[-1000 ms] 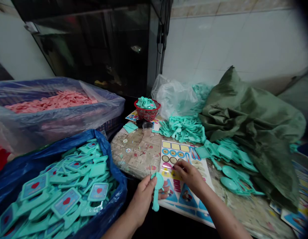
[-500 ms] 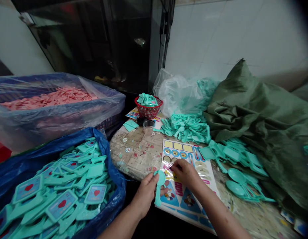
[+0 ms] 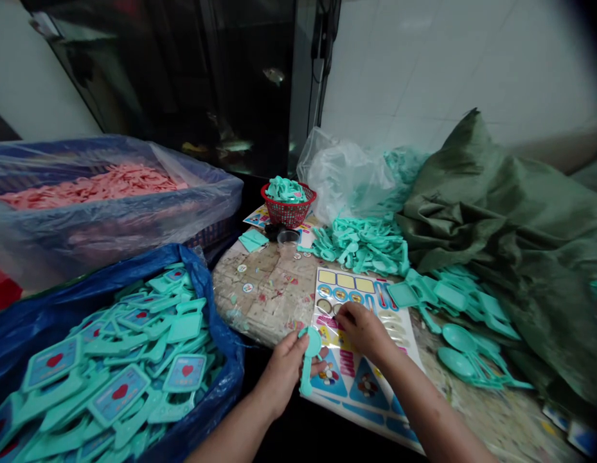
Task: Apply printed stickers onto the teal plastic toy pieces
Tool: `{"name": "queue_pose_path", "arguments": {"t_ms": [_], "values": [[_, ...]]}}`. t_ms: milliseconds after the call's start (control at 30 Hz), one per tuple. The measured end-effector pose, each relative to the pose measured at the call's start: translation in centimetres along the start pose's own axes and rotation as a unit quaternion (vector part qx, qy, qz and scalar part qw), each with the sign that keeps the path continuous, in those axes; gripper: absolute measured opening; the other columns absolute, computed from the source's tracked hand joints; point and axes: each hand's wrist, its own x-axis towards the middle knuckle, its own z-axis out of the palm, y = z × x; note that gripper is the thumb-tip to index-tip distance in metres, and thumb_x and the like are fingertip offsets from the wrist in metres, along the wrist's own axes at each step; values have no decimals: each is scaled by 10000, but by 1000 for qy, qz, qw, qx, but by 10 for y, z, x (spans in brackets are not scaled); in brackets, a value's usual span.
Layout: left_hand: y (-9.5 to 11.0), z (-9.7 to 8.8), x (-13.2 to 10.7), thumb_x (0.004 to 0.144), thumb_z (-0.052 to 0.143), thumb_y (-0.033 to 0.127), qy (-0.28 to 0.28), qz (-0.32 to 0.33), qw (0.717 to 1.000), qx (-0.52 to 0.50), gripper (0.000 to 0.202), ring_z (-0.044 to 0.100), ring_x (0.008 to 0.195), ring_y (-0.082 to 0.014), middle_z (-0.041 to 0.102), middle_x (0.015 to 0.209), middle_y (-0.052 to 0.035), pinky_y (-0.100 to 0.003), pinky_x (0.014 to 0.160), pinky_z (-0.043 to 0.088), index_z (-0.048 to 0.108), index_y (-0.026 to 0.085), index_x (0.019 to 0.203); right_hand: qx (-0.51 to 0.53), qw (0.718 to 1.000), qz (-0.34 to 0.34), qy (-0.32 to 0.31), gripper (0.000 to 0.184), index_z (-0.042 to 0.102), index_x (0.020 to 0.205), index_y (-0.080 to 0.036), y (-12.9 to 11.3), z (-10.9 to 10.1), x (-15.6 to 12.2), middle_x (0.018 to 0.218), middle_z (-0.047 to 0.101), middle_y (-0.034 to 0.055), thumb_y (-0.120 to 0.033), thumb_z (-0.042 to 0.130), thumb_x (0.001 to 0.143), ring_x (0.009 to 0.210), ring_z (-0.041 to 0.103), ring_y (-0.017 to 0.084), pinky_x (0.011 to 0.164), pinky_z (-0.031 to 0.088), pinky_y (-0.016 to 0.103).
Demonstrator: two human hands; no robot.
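Note:
My left hand [image 3: 286,365] is closed on a teal plastic toy piece with a round flat head [image 3: 312,342] and a straight handle, held upright over the lower left edge of a sticker sheet [image 3: 408,325]. Just to the right, my right hand [image 3: 363,329] has its fingertips pinched together low over the sheet, by the ring-shaped and pink stickers. Whatever lies between those fingertips is too small to make out. Printed on the sheet are yellow rectangles, blue round labels, thermometers and blue triangles. My right hand and wrist cover its middle.
A blue-lined bin [image 3: 225,360] at left holds teal toys with heart labels. Behind it, a plastic-lined crate [image 3: 202,186] contains pink pieces. On the table stand a red basket [image 3: 288,212], a clear cup [image 3: 288,239], a teal pile [image 3: 360,244], teal spoon-like pieces [image 3: 459,363] and green cloth [image 3: 515,206].
My right hand has shifted slightly up the sheet, from the pink and yellow stickers toward the ring-shaped ones. The left hand still holds the teal piece in nearly the same place.

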Motion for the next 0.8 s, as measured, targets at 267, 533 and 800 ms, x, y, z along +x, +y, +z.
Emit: {"name": "queue_pose_path", "arguments": {"t_ms": [267, 533, 800], "values": [[5, 5, -3, 761, 665, 328, 2, -11, 1000, 0, 338, 628, 1021, -273, 682, 1025, -100, -427, 882, 506, 560, 163, 1037, 1, 999, 45, -9, 145, 520, 659, -209, -5, -1, 2, 679, 583, 16, -288, 490, 777, 636, 513, 152, 595, 353, 256], [2, 5, -1, 786, 631, 321, 14, -3, 1000, -3, 362, 623, 1035, -265, 668, 1051, -103, -415, 898, 493, 522, 173, 1097, 33, 997, 68, -32, 200, 509, 603, -209, -11, -9, 11, 543, 515, -30, -357, 597, 703, 517, 440, 118, 501, 282, 240], [1, 6, -3, 772, 641, 349, 22, 5, 1000, 7, 371, 621, 1032, -279, 670, 1038, -98, -439, 895, 485, 541, 179, 1086, 111, 990, 77, -26, 300, 480, 629, -209, -21, -19, -17, 527, 466, -46, -478, 576, 719, 505, 401, 112, 488, 275, 242]]}}
